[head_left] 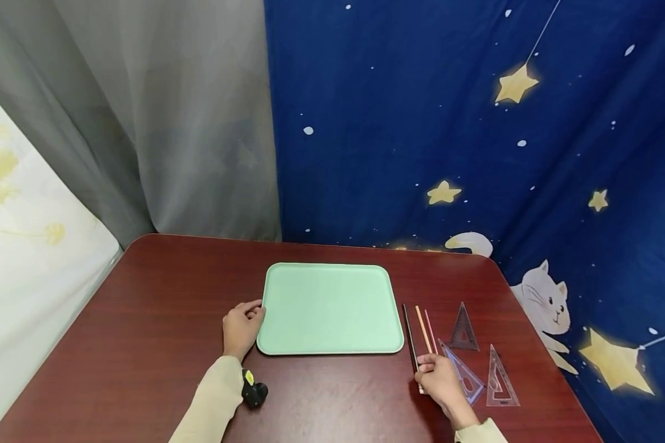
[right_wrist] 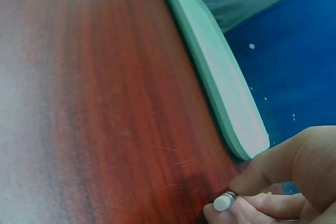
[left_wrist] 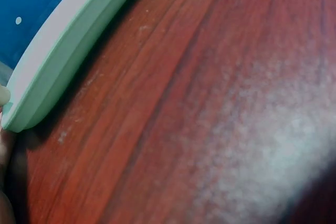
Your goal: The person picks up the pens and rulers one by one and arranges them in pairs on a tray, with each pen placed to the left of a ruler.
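Observation:
A pale green tray (head_left: 332,311) lies on the table. At its left side my left hand (head_left: 242,329) grips the rim, a fingertip (left_wrist: 4,96) showing over the edge in the left wrist view. Right of the tray my right hand (head_left: 441,380) pinches a dark pencil (head_left: 409,332) near its lower end; the white eraser (right_wrist: 222,202) pokes out between thumb and fingers in the right wrist view. Beside that pencil lie an orange pencil (head_left: 423,328) and a pink pencil (head_left: 431,329), their lower ends hidden by the hand.
Three clear set squares lie to the right: a dark-tinted set square (head_left: 464,332), a bluish set square (head_left: 465,376) partly behind the right hand, and a pinkish set square (head_left: 500,384). Curtains (head_left: 366,154) hang beyond the reddish-brown table (head_left: 144,320). A black camera (head_left: 253,391) sits at the left wrist.

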`<state>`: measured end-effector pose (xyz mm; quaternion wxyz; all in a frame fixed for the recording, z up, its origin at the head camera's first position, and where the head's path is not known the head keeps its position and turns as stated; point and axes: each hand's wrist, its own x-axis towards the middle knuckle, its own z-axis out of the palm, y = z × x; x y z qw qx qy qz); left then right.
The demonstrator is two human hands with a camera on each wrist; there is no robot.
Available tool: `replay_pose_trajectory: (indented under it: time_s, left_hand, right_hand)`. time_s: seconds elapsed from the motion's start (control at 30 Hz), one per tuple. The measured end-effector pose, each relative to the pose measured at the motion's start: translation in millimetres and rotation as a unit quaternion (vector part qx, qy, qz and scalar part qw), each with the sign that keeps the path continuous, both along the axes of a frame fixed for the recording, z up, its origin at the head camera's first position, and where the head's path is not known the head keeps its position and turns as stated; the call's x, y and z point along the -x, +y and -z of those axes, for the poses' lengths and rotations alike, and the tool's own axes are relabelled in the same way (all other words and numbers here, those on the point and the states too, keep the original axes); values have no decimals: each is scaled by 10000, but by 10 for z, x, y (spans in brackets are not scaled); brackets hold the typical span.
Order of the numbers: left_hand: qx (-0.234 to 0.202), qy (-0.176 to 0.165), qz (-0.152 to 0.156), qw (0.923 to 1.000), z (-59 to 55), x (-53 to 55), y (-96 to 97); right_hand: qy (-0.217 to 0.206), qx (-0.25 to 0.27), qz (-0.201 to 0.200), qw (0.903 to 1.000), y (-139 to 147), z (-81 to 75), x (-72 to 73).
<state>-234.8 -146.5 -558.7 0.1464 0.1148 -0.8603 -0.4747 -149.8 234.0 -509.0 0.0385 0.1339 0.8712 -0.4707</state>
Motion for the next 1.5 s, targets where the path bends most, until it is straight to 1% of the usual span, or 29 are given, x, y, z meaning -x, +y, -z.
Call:
replay_pose_trajectory:
  time_s: [0.07,0.13,0.2,0.3,0.43,0.57,0.67,0.77,0.87,1.2,1.5]
  left_hand:
    - [25,-19,60,10000,-14,11,-1]
    - [35,-70,122,9999,-22,17,-2]
    - [16,-85,156,9998,-33,23,-3]
    - [71,-36,117,9999,-49,27,-10]
    - [95,-43,102,9999,-49,16,-20]
    - [60,-102,115,9999,-26,-1,-17]
    - [44,-88,86,9999,-23,-3,-16]
    - [-2,-145,69,9999,-32,-9,-18]
    - [-22,-202,94,9997,-44,-9,-16]
    - [-10,-136,96,9999,-45,5,-19]
    - [-50,-192,90,9998,-37,13,-14]
  right_hand:
    - [-261,544,170,9980,20,-10,12]
    - [-465,927,302,9942,42,-20,19]
    - [-602,1247,329,9898,65,-30,22]
    - [-735,1688,69,9829,102,-37,20]
    - [-860,2045,-255,9747,136,-48,17]
    - [-892,2137,-310,9723,141,-78,34]
    - [-886,2183,-362,9712,133,-95,57]
    - [-899,2220,-424,9700,115,-103,77]
    - [-873,2224,-453,9700,92,-108,103]
    - [-809,2217,-405,9709,-6,-157,179]
    - [-754,2217,-407,9713,-71,-206,209]
